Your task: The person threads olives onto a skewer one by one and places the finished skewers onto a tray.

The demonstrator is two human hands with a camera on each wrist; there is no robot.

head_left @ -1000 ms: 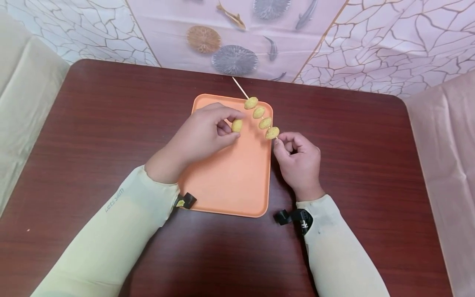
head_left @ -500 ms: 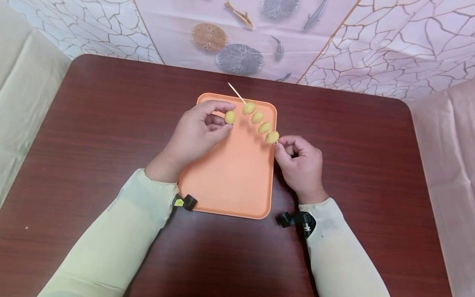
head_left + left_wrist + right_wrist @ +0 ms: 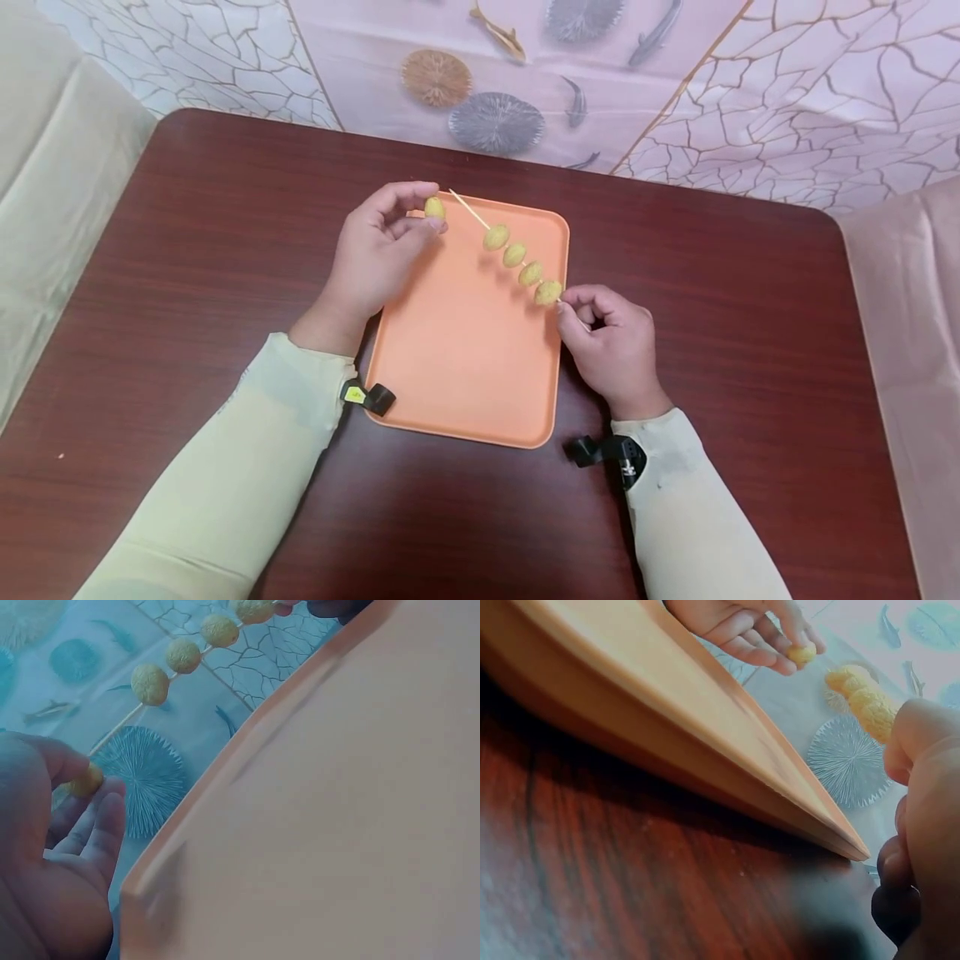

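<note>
Above the far left corner of the orange tray point(image 3: 465, 375), the left hand point(image 3: 372, 254) pinches a yellow ball point(image 3: 434, 208); beside the tray's right edge, the right hand point(image 3: 617, 350) grips a skewer point(image 3: 468, 208) slanting over the tray with four threaded balls point(image 3: 514, 254).

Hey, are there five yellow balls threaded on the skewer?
No, the skewer carries four yellow balls, while a fifth ball is pinched in the left hand.
</note>
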